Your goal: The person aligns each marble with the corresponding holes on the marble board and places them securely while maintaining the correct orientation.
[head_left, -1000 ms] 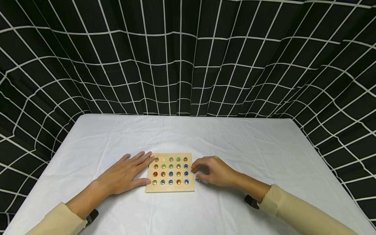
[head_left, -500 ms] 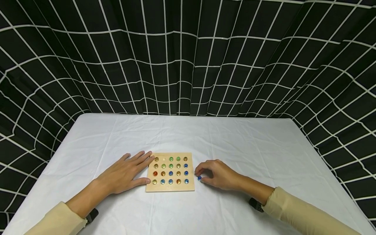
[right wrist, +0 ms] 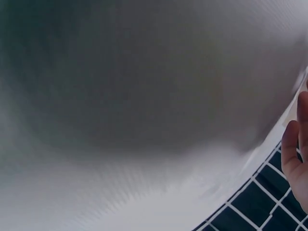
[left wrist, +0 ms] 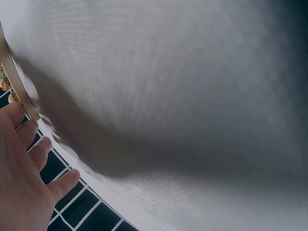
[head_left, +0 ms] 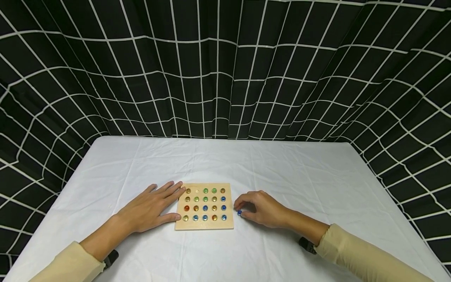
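A pale wooden board (head_left: 204, 226) lies flat on the table, with rows of small glass marbles in amber, green, blue and orange. One hollow (head_left: 197, 191) in its far row shows no marble. My left hand (head_left: 149, 209) rests palm down with spread fingers, its fingertips and thumb touching the board's left edge. Just right of the board, my right hand (head_left: 262, 209) has curled fingers and pinches a blue glass marble (head_left: 239, 212) between thumb and fingertips. In the right wrist view only part of the right hand (right wrist: 298, 149) shows; the marble is out of sight there.
White cloth covers the table (head_left: 282, 168), with slight creases. A black curtain (head_left: 225, 70) with white grid lines hangs behind it and along both sides. Dark wrist cameras (head_left: 111, 258) are strapped under both wrists.
My right hand has drawn back slightly rightward from the board's edge, and the blue marble shows more clearly at its fingertips. The left hand and board stay put.
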`<state>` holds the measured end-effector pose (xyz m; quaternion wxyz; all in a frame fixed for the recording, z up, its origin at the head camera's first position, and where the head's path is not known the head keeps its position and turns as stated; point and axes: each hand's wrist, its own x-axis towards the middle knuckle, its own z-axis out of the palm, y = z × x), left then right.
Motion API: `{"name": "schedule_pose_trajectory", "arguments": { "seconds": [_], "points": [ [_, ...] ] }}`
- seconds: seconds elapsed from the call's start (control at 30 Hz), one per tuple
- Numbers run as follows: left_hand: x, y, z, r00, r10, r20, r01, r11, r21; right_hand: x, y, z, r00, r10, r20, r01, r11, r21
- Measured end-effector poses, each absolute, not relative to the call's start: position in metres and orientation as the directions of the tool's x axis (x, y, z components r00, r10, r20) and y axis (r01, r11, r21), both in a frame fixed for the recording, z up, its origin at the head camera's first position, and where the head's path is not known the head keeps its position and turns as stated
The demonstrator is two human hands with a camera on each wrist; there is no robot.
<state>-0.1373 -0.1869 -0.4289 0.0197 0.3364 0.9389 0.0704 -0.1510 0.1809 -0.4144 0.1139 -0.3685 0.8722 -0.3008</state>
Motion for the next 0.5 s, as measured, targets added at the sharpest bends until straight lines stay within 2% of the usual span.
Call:
{"name": "schedule_pose_trajectory", "arguments": {
  "seconds": [0.17,0.5],
  "points": [
    [-0.137,-0.186,-0.429,-0.775,0.632,0.007,0.626,0.766,0.150,-0.154,0.179,-0.411,-0.693,-0.719,0.061,-0.597,0.524,-0.608],
    [-0.137,-0.186,-0.429,-0.775,0.632,0.012,0.627,0.765,0.148,-0.158,0.170,-0.405,-0.696,-0.716,0.058,-0.599,0.534,-0.597]
  ]
}}
